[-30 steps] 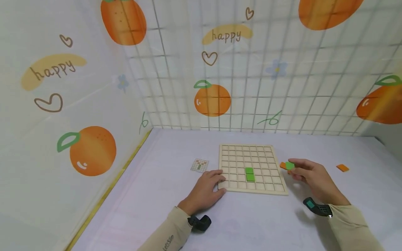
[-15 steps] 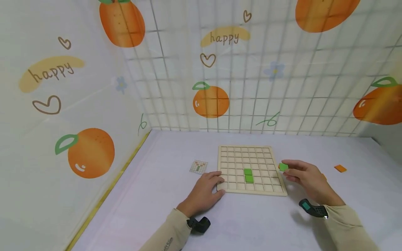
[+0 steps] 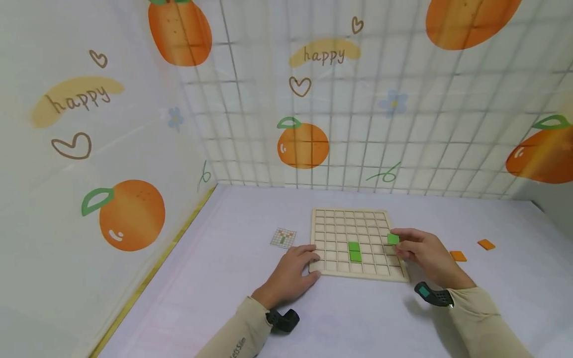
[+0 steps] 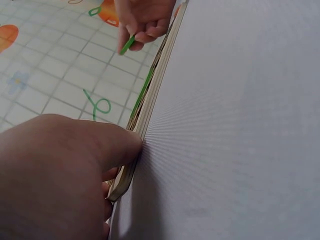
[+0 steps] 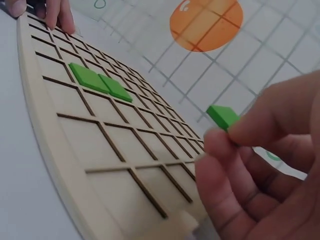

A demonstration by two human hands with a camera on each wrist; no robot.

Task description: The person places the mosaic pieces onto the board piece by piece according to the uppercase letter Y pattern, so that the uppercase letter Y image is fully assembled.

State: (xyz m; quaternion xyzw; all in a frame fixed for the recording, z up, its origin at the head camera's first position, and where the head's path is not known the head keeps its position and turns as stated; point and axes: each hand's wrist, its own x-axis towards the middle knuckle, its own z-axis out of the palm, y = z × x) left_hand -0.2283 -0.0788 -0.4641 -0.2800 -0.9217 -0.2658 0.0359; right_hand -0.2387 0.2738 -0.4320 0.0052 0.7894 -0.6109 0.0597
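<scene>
A square wooden grid board [image 3: 331,268] lies on the table, with two green square tiles [image 3: 355,256] sitting one in front of the other in neighbouring cells. At the board's near left corner my left hand [image 3: 288,276] rests, fingers over the left edge and thumb [image 4: 117,142] against the front edge. Over the board's right edge, my right hand [image 3: 423,253] pinches a third green tile [image 5: 222,115] between thumb and fingertips. That tile is held tilted, raised above the grid in the right wrist view.
A small card [image 3: 284,237] printed with a coloured grid pattern lies left of the board. Two orange tiles [image 3: 458,256] lie on the table to the right, one near my right wrist. A patterned curtain [image 3: 250,149] with a wire grid stands behind the table.
My right hand has moved left with the green tile, from beside the board to over its right edge, and an orange tile shows behind it. The left hand stays put.
</scene>
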